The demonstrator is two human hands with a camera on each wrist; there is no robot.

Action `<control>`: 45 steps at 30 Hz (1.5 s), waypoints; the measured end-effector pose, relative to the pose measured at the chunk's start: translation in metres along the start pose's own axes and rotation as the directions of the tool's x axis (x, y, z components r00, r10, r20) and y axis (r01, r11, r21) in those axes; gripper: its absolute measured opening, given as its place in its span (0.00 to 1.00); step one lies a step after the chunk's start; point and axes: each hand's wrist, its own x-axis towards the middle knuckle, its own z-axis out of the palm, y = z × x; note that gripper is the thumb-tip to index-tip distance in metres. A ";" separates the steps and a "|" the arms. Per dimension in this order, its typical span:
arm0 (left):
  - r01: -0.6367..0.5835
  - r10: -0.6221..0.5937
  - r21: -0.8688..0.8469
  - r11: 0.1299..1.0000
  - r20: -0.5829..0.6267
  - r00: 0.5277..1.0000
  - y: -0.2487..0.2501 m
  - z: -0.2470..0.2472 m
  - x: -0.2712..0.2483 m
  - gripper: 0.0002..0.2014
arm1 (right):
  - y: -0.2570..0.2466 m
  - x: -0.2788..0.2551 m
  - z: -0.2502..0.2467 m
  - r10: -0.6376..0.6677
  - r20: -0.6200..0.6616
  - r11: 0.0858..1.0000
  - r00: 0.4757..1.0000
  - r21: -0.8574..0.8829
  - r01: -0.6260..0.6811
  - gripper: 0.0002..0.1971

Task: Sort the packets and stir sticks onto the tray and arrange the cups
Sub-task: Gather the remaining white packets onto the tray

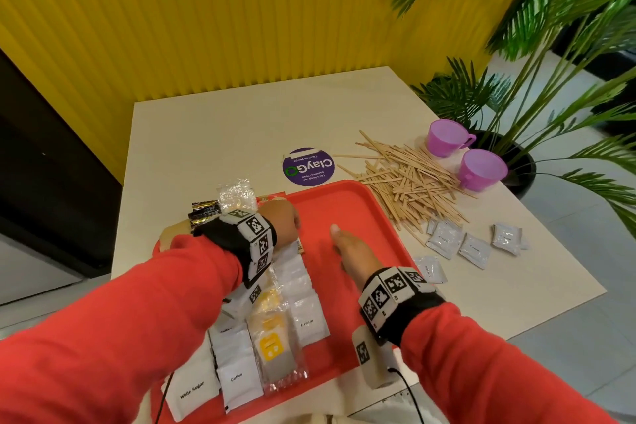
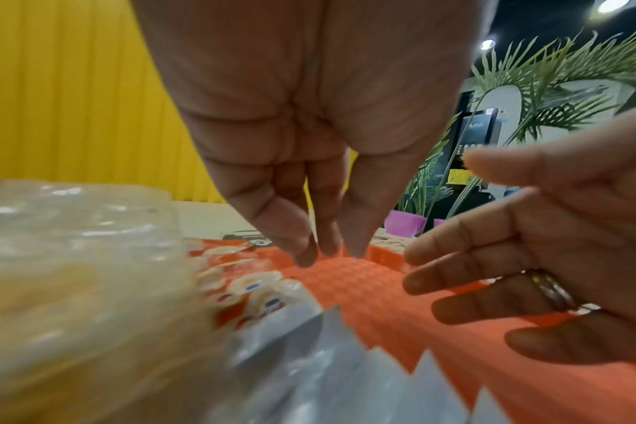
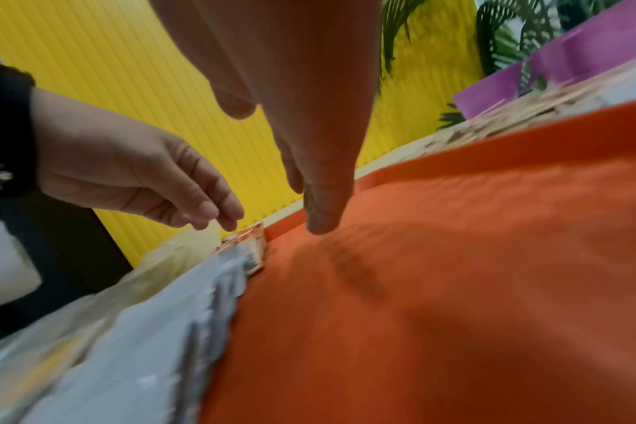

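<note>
A red tray lies on the cream table, its left half filled with rows of white packets and clear-wrapped yellow ones. My left hand hovers over the far end of the rows, fingers pointing down and holding nothing. My right hand is stretched flat over the bare red floor of the tray, empty. A heap of wooden stir sticks lies right of the tray. Two purple cups stand beyond it. Several loose cream packets lie on the table at right.
A round purple sticker is on the table behind the tray. Dark and clear packets lie off the tray's far left corner. A potted palm overhangs the table's right edge. A yellow ribbed wall stands behind.
</note>
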 end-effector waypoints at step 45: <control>0.145 -0.131 -0.083 0.986 0.160 0.978 0.240 0.110 0.055 0.24 | 0.070 -0.004 -0.250 -0.005 0.270 0.324 0.963 -0.911 0.257 0.37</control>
